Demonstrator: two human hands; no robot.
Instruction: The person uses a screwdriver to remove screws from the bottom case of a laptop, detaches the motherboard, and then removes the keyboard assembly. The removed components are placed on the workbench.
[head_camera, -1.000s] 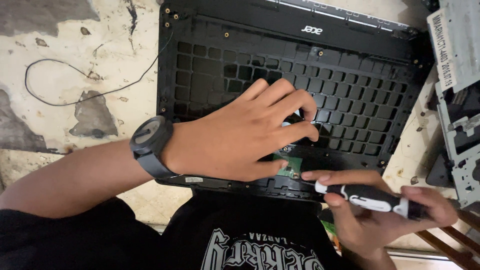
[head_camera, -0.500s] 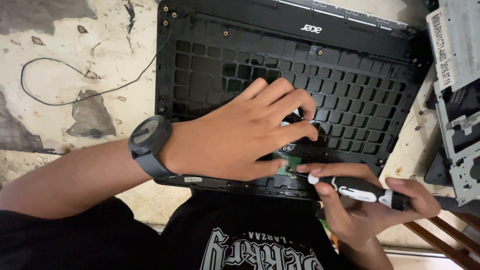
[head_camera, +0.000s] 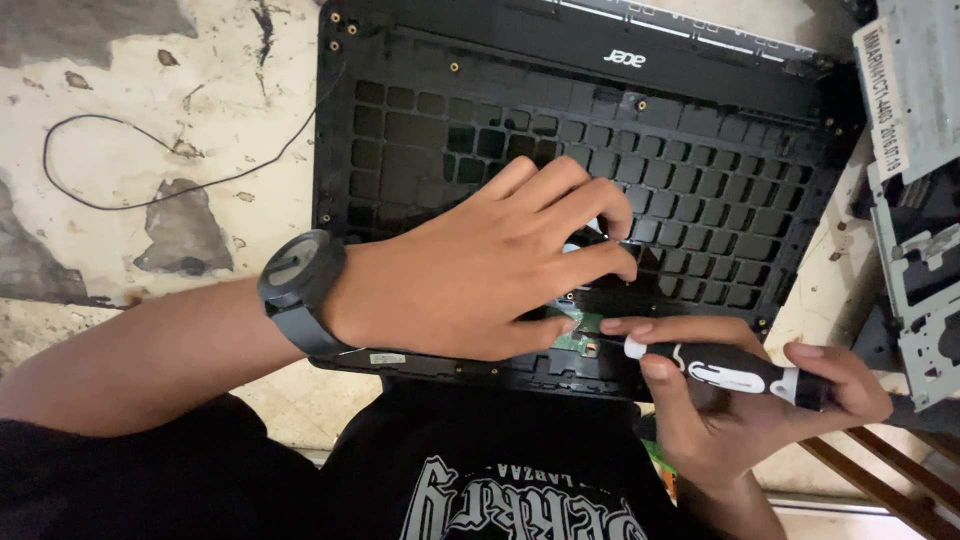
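Left hand (head_camera: 490, 265) rests spread on the laptop shell (head_camera: 420, 130); right hand (head_camera: 745, 400) clamps a black screwdriver (head_camera: 725, 367).

A small pale rectangular sticker label (head_camera: 387, 358) lies flat on the lower front edge of the black plastic laptop shell (head_camera: 420, 120), just below the wrist that crosses it. A short silver logo mark (head_camera: 628, 58) sits on the shell's far strip, near the top middle. On the right, a long white rectangular label with dark print (head_camera: 893, 95) runs along the left edge of the grey metal plate (head_camera: 925, 60), tilted slightly. No screens or packages are visible.
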